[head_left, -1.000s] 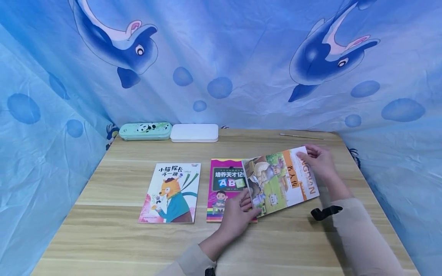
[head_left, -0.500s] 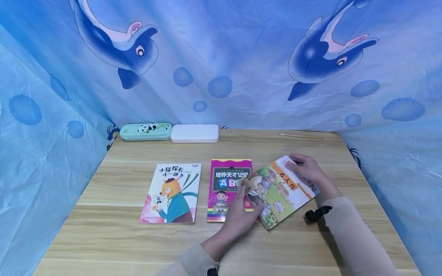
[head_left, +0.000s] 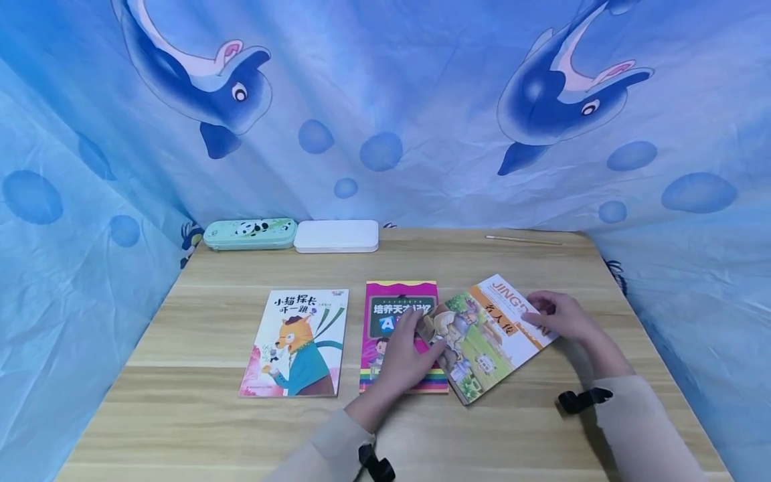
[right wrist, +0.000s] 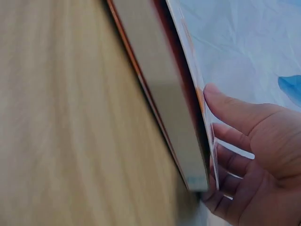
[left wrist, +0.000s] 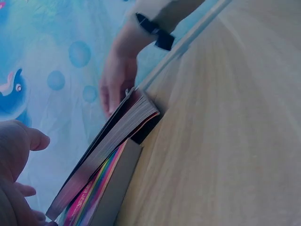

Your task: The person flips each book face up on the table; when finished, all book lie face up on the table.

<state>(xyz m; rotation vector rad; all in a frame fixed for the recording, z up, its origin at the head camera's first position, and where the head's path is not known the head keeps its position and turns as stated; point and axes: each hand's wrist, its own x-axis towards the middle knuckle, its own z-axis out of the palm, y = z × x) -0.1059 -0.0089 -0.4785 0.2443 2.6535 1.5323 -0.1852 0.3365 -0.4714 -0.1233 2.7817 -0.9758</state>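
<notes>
A book [head_left: 488,335] with a picture cover and an orange band lies at a slant, its left corner overlapping a magenta ABC book [head_left: 430,381]. My right hand [head_left: 563,316] holds its right edge; in the right wrist view the thumb is on the cover and the fingers are behind the edge, with the cover standing slightly off the pages. Over the magenta book, my left hand [head_left: 402,361] has its thumb spread toward the slanted book's left corner. The left wrist view shows that thumb [left wrist: 40,141] raised off the cover. To the left lies a fox-picture book [head_left: 295,345].
Along the back of the wooden table [head_left: 181,428] lie a green panda pencil case [head_left: 249,234], a white case [head_left: 336,236] and a thin pencil [head_left: 524,240]. A blue dolphin-print curtain [head_left: 421,80] hangs behind and at both sides.
The slanted book has turned clockwise and come down nearer the table. My right hand has shifted down along its right edge; the left thumb no longer pinches the left end.
</notes>
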